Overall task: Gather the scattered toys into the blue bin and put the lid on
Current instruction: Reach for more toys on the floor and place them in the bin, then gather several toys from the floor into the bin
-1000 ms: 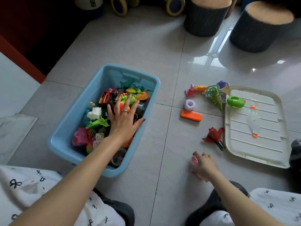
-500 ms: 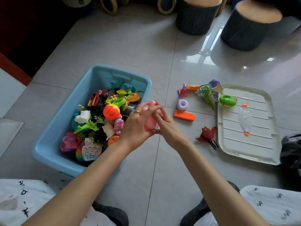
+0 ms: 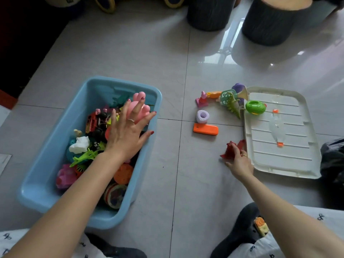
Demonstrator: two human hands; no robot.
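Observation:
The blue bin stands on the floor at the left, filled with several colourful toys. My left hand is over the bin with fingers spread on a pink toy near the far right corner. On the floor at the right, my right hand grips a red toy beside the white lid. Loose toys lie beyond it: an orange block, a purple-and-white ring, a pink cone, a green dinosaur and a green round toy on the lid's edge.
Two dark round stools stand at the back. A dark bag lies right of the lid. My knees and a dark slipper are at the bottom edge. Grey floor tiles lie between bin and lid.
The pink toy passed from my right hand to my left, which carried it over the bin. My right hand moved back to the right and took hold of the red toy.

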